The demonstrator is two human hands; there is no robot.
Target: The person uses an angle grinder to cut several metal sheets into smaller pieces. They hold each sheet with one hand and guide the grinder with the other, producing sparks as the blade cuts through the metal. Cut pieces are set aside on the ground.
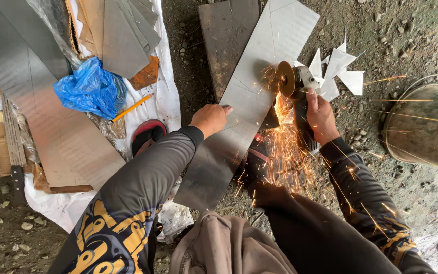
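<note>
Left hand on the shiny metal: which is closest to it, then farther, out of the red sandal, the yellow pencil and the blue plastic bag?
From the left hand, in the head view:
1. Red and black sandal, just to its left on the white sheet.
2. Yellow pencil, farther left, lying slanted.
3. Crumpled blue plastic bag, farthest, up and to the left beside the metal sheets.

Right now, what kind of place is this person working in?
Probably a rough outdoor metalworking spot. The right hand runs an angle grinder, throwing sparks off a metal sheet that the left hand steadies on bare dirt ground, with offcuts nearby.
</note>
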